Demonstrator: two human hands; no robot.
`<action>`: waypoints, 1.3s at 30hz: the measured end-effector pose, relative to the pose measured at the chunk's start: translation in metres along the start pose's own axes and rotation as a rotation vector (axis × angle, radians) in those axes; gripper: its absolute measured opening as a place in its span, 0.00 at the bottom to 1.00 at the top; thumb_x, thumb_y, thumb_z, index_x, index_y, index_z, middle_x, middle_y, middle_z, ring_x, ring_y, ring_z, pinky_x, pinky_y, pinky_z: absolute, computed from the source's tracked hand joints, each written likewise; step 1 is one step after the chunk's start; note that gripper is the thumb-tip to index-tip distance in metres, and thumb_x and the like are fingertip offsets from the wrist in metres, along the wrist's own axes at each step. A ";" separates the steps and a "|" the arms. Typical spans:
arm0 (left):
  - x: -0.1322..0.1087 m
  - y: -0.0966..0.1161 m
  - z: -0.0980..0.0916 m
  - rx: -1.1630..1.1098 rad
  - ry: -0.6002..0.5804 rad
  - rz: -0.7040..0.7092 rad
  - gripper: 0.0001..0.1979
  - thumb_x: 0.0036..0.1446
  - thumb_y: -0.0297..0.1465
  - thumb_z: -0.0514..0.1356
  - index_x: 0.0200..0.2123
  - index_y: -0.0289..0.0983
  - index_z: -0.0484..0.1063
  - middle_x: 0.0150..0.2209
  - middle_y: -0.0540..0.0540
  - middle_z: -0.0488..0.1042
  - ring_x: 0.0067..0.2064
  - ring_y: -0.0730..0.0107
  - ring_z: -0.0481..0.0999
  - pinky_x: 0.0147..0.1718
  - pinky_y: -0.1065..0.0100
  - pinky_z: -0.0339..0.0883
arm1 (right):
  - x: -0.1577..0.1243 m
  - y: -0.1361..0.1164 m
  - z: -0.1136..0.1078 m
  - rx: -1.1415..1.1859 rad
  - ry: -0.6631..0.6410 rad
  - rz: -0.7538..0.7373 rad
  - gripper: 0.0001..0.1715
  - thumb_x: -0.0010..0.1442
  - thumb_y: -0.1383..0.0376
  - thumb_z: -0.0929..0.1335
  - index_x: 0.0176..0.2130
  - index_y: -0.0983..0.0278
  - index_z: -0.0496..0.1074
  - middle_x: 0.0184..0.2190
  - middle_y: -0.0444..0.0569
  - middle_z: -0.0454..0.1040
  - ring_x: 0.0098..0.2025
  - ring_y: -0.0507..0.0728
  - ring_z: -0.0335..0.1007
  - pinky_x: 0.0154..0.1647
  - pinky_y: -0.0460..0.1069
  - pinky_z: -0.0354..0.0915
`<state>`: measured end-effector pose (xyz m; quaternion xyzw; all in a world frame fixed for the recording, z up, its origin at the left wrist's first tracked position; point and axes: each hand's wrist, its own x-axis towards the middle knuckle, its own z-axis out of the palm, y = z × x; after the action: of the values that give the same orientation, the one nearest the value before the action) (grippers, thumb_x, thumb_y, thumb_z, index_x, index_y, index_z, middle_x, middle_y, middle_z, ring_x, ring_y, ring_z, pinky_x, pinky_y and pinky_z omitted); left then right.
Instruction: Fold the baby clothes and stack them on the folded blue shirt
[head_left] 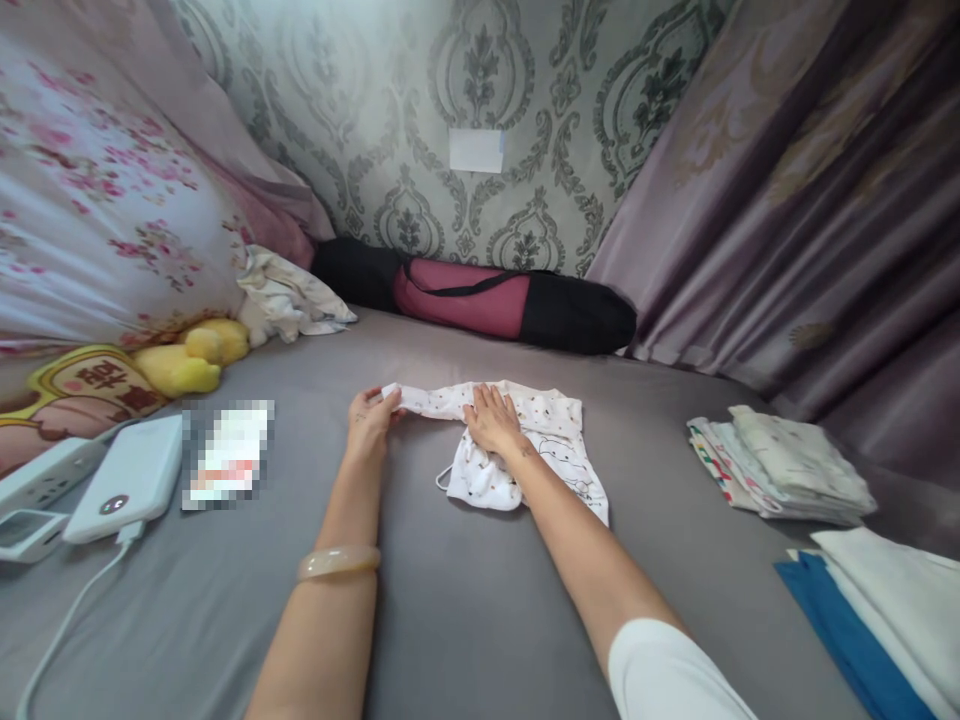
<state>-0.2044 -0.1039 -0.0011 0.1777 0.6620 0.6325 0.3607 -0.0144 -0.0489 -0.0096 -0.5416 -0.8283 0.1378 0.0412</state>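
The left hand (370, 420) pinches the far left end of a small, soft white cloth garment with tiny dots (555, 407), and the right hand (493, 420) lies flat on its middle. The two hands are apart. The garment rests on a smooth grey bed sheet (450, 620), with a thin white loop (442, 481) poking out at its left. If the left hand pulls hard while the right hand presses lightly, the cloth could slide and get wrinkly. The loose loop could also snag on a hand. Well to the right sits a pile of folded, pale patterned clothes (802, 460). A long black and dark pink cloth bag (465, 310) lies behind.
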 end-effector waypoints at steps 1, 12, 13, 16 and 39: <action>0.003 -0.001 0.000 -0.014 -0.001 -0.022 0.21 0.50 0.27 0.63 0.50 0.34 0.67 0.35 0.45 0.75 0.27 0.75 0.74 0.27 0.74 0.67 | 0.001 -0.001 -0.002 0.003 0.004 0.004 0.37 0.69 0.54 0.50 0.69 0.71 0.47 0.71 0.56 0.42 0.72 0.62 0.32 0.69 0.60 0.30; 0.007 0.003 0.005 -0.282 0.048 -0.099 0.09 0.47 0.21 0.60 0.34 0.35 0.66 0.25 0.50 0.73 0.26 0.73 0.75 0.31 0.69 0.73 | 0.005 -0.007 0.011 0.053 0.047 -0.077 0.36 0.69 0.55 0.52 0.69 0.72 0.48 0.70 0.55 0.43 0.72 0.59 0.34 0.69 0.58 0.26; 0.005 0.004 0.007 -0.313 0.036 -0.090 0.10 0.47 0.20 0.59 0.34 0.35 0.66 0.25 0.50 0.73 0.26 0.73 0.75 0.31 0.68 0.73 | 0.007 -0.004 0.009 0.108 0.029 -0.085 0.36 0.69 0.54 0.52 0.69 0.71 0.48 0.70 0.55 0.44 0.72 0.59 0.34 0.69 0.58 0.26; -0.001 0.009 0.014 -0.395 -0.034 -0.014 0.10 0.48 0.22 0.60 0.35 0.36 0.64 0.26 0.51 0.74 0.27 0.73 0.76 0.33 0.67 0.73 | 0.017 0.005 -0.005 0.416 0.053 0.003 0.35 0.69 0.53 0.50 0.68 0.68 0.52 0.69 0.53 0.49 0.71 0.56 0.39 0.70 0.56 0.35; -0.061 -0.013 0.076 0.209 -0.544 0.483 0.11 0.55 0.27 0.53 0.38 0.34 0.74 0.34 0.45 0.78 0.37 0.67 0.77 0.38 0.67 0.70 | -0.022 0.051 -0.062 1.281 0.178 0.466 0.03 0.54 0.70 0.67 0.32 0.66 0.71 0.28 0.48 0.75 0.28 0.55 0.73 0.29 0.50 0.73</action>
<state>-0.1065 -0.0941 0.0062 0.5257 0.5421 0.5582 0.3437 0.0534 -0.0379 0.0378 -0.5838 -0.4389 0.5604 0.3905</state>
